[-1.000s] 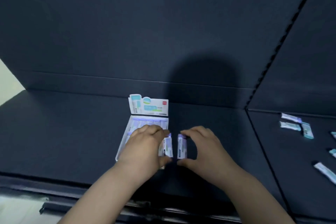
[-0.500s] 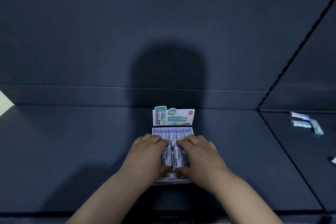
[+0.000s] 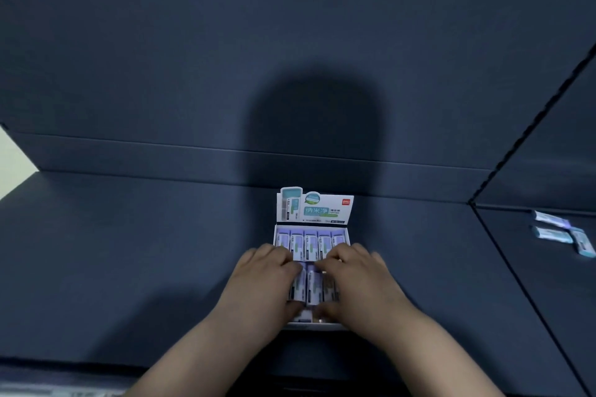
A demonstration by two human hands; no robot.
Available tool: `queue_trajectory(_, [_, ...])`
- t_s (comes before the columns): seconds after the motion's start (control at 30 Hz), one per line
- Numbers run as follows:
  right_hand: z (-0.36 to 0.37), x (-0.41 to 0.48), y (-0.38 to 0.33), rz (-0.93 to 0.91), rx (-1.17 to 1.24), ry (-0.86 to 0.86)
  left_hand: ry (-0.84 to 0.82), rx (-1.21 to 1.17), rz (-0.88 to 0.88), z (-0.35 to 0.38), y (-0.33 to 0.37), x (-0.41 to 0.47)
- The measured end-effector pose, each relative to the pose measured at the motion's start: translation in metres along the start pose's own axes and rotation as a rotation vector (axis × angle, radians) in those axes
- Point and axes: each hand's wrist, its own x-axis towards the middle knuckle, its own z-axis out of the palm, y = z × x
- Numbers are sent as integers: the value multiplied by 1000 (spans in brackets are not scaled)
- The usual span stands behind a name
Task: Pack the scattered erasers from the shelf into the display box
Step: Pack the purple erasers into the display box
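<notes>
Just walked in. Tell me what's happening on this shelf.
A person is packing erasers into a white display box on a dark shelf. The back row of erasers is in place. The left hand and right hand both rest over the front row, pressing purple-wrapped erasers down between them. Three loose erasers lie on the shelf section to the right.

Two bare forearms — no sleeves, left hand [image 3: 263, 280], right hand [image 3: 361, 284]
</notes>
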Motion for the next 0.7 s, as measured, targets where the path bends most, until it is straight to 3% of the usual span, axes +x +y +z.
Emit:
queue_trajectory(0.37, [10,-1,2,64,167,45,-35,23,-19,-6,5,-5])
queue_trajectory(0.7, [11,-2,3,89,152,63,-47,95,-34,-2,6,-5])
